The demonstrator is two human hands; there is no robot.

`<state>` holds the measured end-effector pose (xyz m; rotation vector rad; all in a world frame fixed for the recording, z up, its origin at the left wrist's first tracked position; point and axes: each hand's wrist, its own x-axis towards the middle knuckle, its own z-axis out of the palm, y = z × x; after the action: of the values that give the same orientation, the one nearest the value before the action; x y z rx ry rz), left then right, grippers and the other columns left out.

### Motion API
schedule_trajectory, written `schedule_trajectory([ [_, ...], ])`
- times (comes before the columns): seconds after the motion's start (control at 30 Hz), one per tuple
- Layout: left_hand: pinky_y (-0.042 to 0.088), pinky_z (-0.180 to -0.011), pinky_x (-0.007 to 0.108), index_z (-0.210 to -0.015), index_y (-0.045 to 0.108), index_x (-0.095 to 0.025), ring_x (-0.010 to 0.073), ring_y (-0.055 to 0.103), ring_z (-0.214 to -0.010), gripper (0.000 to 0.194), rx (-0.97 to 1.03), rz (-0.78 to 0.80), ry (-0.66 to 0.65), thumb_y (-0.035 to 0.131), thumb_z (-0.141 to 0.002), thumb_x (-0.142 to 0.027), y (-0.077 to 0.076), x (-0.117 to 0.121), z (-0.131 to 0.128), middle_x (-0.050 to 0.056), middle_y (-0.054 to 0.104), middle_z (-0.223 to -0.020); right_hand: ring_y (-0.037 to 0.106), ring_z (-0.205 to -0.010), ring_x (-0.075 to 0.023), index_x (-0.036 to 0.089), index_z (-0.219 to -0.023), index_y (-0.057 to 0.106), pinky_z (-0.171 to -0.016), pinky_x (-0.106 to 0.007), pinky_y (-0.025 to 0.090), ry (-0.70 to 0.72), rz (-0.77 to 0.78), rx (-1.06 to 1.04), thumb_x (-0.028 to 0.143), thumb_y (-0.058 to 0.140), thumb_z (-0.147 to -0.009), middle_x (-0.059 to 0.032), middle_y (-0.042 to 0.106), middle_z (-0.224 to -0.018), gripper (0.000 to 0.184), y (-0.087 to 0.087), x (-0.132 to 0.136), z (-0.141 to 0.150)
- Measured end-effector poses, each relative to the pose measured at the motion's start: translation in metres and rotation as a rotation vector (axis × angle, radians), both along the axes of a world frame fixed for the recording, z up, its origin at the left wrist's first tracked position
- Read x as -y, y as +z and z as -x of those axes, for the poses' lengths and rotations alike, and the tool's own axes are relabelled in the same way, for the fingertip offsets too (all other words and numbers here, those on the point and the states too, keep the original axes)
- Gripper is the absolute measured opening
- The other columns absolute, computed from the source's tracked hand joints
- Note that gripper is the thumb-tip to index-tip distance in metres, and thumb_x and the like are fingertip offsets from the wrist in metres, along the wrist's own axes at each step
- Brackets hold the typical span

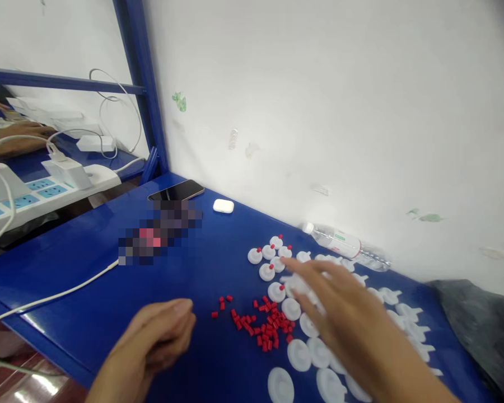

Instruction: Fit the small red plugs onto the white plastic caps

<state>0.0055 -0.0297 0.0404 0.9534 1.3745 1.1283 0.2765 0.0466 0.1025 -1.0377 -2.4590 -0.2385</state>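
Note:
My right hand (340, 308) stretches flat with fingers extended over a spread of white round plastic caps (298, 354) on the blue table (88, 291). Its fingertips lie near caps fitted with small red plugs (267, 252); whether it grips one is hidden. A pile of loose red plugs (266, 327) lies just left of that hand. My left hand (159, 336) rests on the table left of the pile, fingers curled loosely together, with nothing visible in it.
A phone (176, 191) and a white earbud case (223, 206) lie near the wall. A plastic bottle (344, 245) lies on its side against the wall. A white cable (50, 296) crosses the table's left. Power strips (33, 193) and another person's arm (12, 140) lie beyond.

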Motion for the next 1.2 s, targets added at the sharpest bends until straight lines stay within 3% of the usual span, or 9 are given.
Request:
schedule_trajectory([
  [0.1, 0.06, -0.062, 0.029, -0.073, 0.051, -0.026, 0.0176, 0.061, -0.068, 0.045, -0.315, -0.113, 0.247, 0.059, -0.1, -0.061, 0.004, -0.007, 0.01, 0.0, 0.058, -0.072, 0.08, -0.1, -0.0288, 0.027, -0.127, 0.07, -0.082, -0.043, 0.068, -0.139, 0.089, -0.04, 0.033, 0.057, -0.108, -0.0071, 0.081, -0.121, 0.024, 0.009, -0.03, -0.03],
  [0.23, 0.052, -0.058, 0.027, -0.086, 0.062, -0.028, 0.016, 0.062, -0.067, 0.04, -0.769, -0.375, 0.02, 0.049, -0.107, -0.059, -0.006, -0.018, 0.006, -0.002, 0.062, -0.079, 0.078, -0.106, -0.0292, 0.027, -0.105, 0.073, -0.088, -0.044, 0.064, -0.185, 0.132, -0.13, 0.04, 0.06, -0.107, -0.0069, 0.078, -0.118, 0.019, 0.009, -0.051, -0.042],
  [0.43, 0.06, -0.065, 0.029, -0.11, 0.074, -0.033, 0.0193, 0.077, -0.088, 0.035, -1.011, -0.422, 0.003, 0.046, -0.109, -0.053, -0.032, -0.029, 0.003, 0.0, 0.075, -0.108, 0.074, -0.095, -0.0278, 0.026, -0.105, 0.078, -0.087, -0.048, 0.06, -0.228, 0.28, -0.071, 0.038, 0.062, -0.107, -0.0074, 0.076, -0.104, 0.02, -0.01, -0.06, -0.038],
  [0.63, 0.061, -0.061, 0.029, -0.113, 0.076, -0.036, 0.0209, 0.078, -0.09, 0.03, -1.077, -0.526, 0.017, 0.049, -0.108, -0.048, -0.039, -0.032, 0.004, -0.001, 0.077, -0.103, 0.076, -0.095, -0.0284, 0.024, -0.103, 0.079, -0.094, -0.051, 0.059, -0.202, 0.359, 0.002, 0.042, 0.059, -0.109, -0.0067, 0.081, -0.097, 0.028, -0.02, -0.065, -0.038],
  [0.77, 0.062, -0.061, 0.029, -0.115, 0.075, -0.037, 0.02, 0.079, -0.089, 0.027, -1.074, -0.576, 0.011, 0.052, -0.107, -0.047, -0.04, -0.033, 0.004, -0.002, 0.078, -0.102, 0.072, -0.119, -0.031, 0.025, -0.119, 0.076, -0.108, -0.058, 0.053, -0.206, 0.36, 0.012, 0.052, 0.047, -0.114, -0.009, 0.079, -0.125, 0.039, -0.02, -0.062, -0.037],
  [0.9, 0.065, -0.073, 0.032, -0.119, 0.073, -0.038, 0.0212, 0.079, -0.092, 0.025, -1.073, -0.569, -0.004, 0.053, -0.107, -0.049, -0.04, -0.032, 0.003, -0.003, 0.078, -0.104, 0.045, -0.157, -0.0354, 0.028, -0.157, 0.058, -0.127, -0.072, 0.033, -0.15, 0.439, 0.131, 0.054, 0.032, -0.118, -0.0091, 0.056, -0.165, 0.054, -0.03, -0.062, -0.035],
  [1.0, 0.063, -0.072, 0.031, -0.119, 0.071, -0.036, 0.0203, 0.077, -0.087, 0.026, -1.038, -0.552, 0.006, 0.052, -0.107, -0.049, -0.034, -0.032, 0.002, -0.002, 0.078, -0.103, 0.04, -0.161, -0.0335, 0.022, -0.163, 0.05, -0.132, -0.071, 0.025, -0.109, 0.499, 0.159, 0.053, 0.025, -0.119, -0.0095, 0.054, -0.166, 0.059, -0.034, -0.065, -0.032],
  [1.1, 0.057, -0.063, 0.025, -0.117, 0.067, -0.032, 0.0158, 0.071, -0.073, 0.023, -0.968, -0.525, 0.044, 0.053, -0.107, -0.048, -0.025, -0.03, 0.002, -0.003, 0.072, -0.091, 0.057, -0.148, -0.0333, 0.022, -0.149, 0.063, -0.127, -0.068, 0.037, -0.127, 0.388, 0.034, 0.052, 0.035, -0.118, -0.0104, 0.068, -0.151, 0.051, -0.021, -0.065, -0.029],
  [1.2, 0.054, -0.063, 0.022, -0.105, 0.062, -0.029, 0.0124, 0.065, -0.066, 0.019, -0.873, -0.56, 0.046, 0.052, -0.109, -0.045, -0.015, -0.023, 0.001, -0.005, 0.064, -0.081, 0.072, -0.122, -0.0277, 0.026, -0.132, 0.067, -0.105, -0.05, 0.06, -0.096, 0.3, -0.118, 0.044, 0.054, -0.114, -0.0072, 0.075, -0.133, 0.029, 0.001, -0.049, -0.019],
])
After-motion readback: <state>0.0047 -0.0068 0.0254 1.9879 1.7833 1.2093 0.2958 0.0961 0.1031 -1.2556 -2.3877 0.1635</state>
